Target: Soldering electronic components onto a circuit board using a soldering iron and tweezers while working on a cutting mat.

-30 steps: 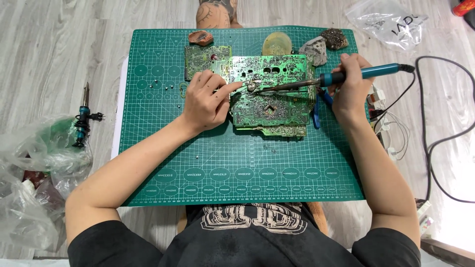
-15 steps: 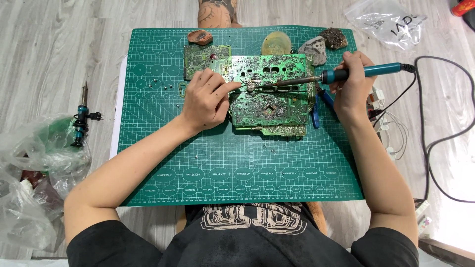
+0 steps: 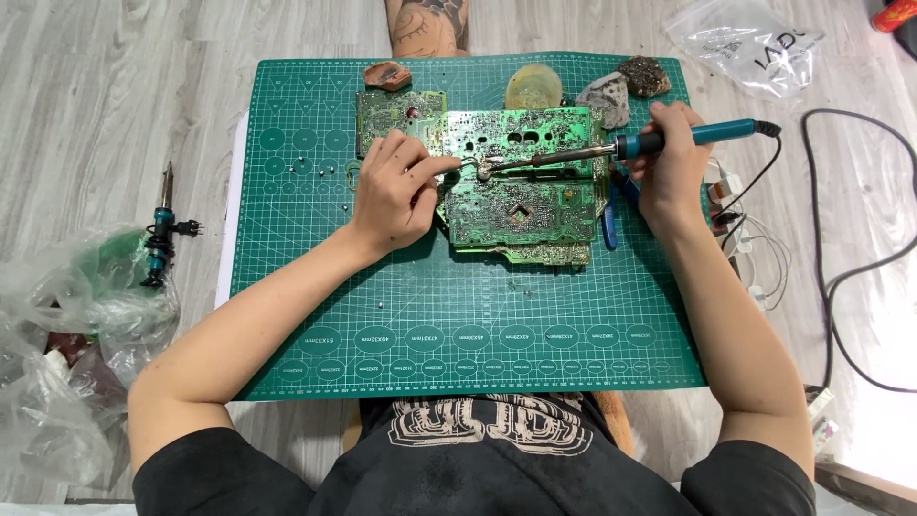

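Note:
A large green circuit board (image 3: 523, 191) lies solder side up on a green cutting mat (image 3: 458, 325). My right hand (image 3: 671, 162) grips a blue-handled soldering iron (image 3: 669, 139) whose tip touches the board near its upper left. My left hand (image 3: 401, 191) rests on the board's left edge and pinches a thin metal tool or wire (image 3: 457, 170) that meets the iron's tip. A smaller green board (image 3: 396, 113) lies behind my left hand.
At the mat's far edge sit a brown lump (image 3: 387, 75), a yellowish round disc (image 3: 533, 88) and two grey-brown lumps (image 3: 626, 84). Blue-handled pliers (image 3: 611, 215) lie beside the board. A second soldering iron (image 3: 159, 229) and plastic bags (image 3: 67, 334) lie left. Cables (image 3: 841, 248) run right.
The iron's tip and my left fingers have stayed at the same spot on the board; my right hand has shifted very slightly. Nothing else has moved.

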